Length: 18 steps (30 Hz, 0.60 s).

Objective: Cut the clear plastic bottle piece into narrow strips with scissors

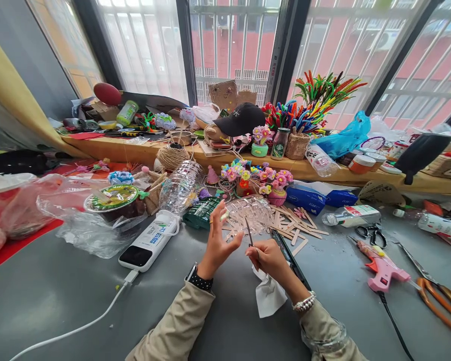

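Right hand (pixel 267 256) clasps a slim dark blade (pixel 249 232) beside a spread left hand (pixel 218 246)

The person's right hand is closed around the lower end of the blade, which tilts up and leftward out of the grip. Just left of it, the left hand is unclenched, fingers raised and thumb apart, pointing toward the blade. Directly beyond the grip lies ribbed clear plastic (pixel 253 213); whether either hand touches it cannot be told.

Wooden sticks (pixel 298 226) lie beyond the grip to the right, and a crumpled white tissue (pixel 271 297) rests on the grey table (pixel 78 306) below the right hand. Well to the right of the grip are a pink glue gun (pixel 386 269) and small black-handled scissors (pixel 378 237). Left of both hands sits a white power bank (pixel 152 241), a cable (pixel 108 306) plugged into its near end.
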Each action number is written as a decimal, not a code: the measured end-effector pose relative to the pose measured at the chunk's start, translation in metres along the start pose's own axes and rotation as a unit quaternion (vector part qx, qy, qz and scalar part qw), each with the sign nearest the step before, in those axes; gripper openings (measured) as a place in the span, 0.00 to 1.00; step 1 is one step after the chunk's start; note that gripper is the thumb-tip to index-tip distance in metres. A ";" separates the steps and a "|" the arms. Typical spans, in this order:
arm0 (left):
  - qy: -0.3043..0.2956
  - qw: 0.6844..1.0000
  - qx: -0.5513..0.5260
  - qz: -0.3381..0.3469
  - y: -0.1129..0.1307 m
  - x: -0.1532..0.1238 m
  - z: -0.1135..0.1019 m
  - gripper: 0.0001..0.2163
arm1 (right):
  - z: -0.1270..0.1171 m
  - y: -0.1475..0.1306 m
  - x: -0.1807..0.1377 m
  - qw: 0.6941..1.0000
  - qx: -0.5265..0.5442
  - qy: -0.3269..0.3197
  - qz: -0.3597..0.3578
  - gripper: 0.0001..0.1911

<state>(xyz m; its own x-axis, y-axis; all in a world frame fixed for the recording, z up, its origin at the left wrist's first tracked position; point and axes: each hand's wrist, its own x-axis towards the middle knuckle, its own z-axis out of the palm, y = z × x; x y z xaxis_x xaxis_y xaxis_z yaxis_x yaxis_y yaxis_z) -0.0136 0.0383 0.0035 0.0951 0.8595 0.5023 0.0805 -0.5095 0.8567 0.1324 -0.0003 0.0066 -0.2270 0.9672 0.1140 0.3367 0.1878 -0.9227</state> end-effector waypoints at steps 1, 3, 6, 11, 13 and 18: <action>0.004 1.000 -0.004 0.005 0.000 0.000 0.000 0.34 | 0.000 0.000 0.000 1.000 0.002 -0.002 0.003 0.35; 0.017 1.000 -0.022 0.012 0.002 0.000 0.001 0.33 | -0.001 0.000 0.000 1.000 0.010 -0.009 0.009 0.35; 0.037 0.998 -0.034 0.032 0.004 0.000 0.002 0.28 | -0.003 -0.001 0.001 0.999 0.031 -0.033 0.015 0.36; 0.000 0.999 0.031 0.038 0.012 0.002 -0.001 0.08 | -0.005 -0.002 0.000 0.996 0.066 -0.058 0.017 0.36; -0.020 0.998 0.047 0.038 0.015 0.003 -0.003 0.06 | -0.004 -0.001 0.000 0.995 0.078 -0.061 0.016 0.36; -0.037 0.998 0.049 0.019 0.018 0.004 -0.004 0.08 | -0.004 -0.001 0.001 0.994 0.086 -0.063 0.014 0.37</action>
<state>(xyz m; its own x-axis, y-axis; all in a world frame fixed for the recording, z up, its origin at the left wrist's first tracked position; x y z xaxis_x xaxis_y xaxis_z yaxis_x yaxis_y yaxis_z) -0.0153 0.0325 0.0217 0.1733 0.8359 0.5208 0.1717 -0.5463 0.8198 0.1360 0.0016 0.0089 -0.3369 0.9402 0.0509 0.1847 0.1190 -0.9756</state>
